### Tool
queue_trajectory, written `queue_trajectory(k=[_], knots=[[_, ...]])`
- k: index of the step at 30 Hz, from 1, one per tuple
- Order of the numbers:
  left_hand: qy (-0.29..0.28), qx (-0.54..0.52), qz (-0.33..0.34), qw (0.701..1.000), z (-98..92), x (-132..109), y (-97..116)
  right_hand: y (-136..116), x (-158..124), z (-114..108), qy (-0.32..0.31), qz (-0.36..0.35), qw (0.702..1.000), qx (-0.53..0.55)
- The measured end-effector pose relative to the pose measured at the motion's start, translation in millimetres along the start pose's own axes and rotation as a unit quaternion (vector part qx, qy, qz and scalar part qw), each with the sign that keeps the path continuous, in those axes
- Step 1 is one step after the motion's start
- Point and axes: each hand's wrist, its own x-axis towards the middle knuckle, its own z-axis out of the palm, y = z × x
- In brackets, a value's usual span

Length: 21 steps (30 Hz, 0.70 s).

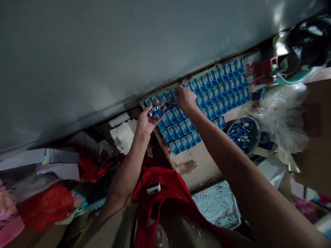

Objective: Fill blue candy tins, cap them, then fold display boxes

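My left hand [148, 119] is palm up at the left end of a worn white board [199, 162], cupping several small blue-capped bottles [156, 111]. My right hand [184, 98] reaches to the far edge of the board, fingers curled down on one of the small blue bottles standing there in rows [207, 100]. Whether it grips one is hard to see. The rows of blue bottles run across the board along the grey wall.
A round metal bowl [254, 143] with blue and white caps sits right of the rows. Clear plastic bags [281, 113] lie further right, red items [261, 70] and a teal bowl [297, 76] behind. White paper, red bags and clutter [85, 162] fill the left.
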Motion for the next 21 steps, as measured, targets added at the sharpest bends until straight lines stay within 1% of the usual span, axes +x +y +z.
queue_trajectory(k=[2,4,7,10,12,15,16,18,21], knots=[[0.017,0.001,-0.001,1.0,3.1,-6,-1,-6,-19,0,0.022,-0.016,0.999,0.037],[0.025,0.0,0.005,1.0,5.0,-8,-4,-12,-45,7,0.039,-0.055,0.992,0.108],[0.044,-0.005,0.009,0.999,6.5,-5,-12,-19,-81,31,0.058,-0.114,0.969,0.211],[0.06,-0.019,0.005,0.998,6.7,0,-20,-20,-97,54,0.081,-0.107,0.954,0.267],[0.06,-0.031,0.008,0.998,5.4,1,-21,-18,-96,59,0.089,-0.087,0.946,0.3],[0.058,-0.037,0.029,0.997,0.5,-1,-13,-12,-78,52,0.088,-0.049,0.942,0.32],[0.055,-0.033,0.037,0.997,-1.6,-2,-9,-12,-70,47,0.087,-0.038,0.947,0.305],[0.043,-0.016,0.046,0.998,-5.9,-4,1,-13,-52,36,0.075,-0.025,0.967,0.242],[0.018,0.015,0.039,0.999,-12.4,-3,11,-20,-29,25,0.021,-0.025,0.992,0.122]])
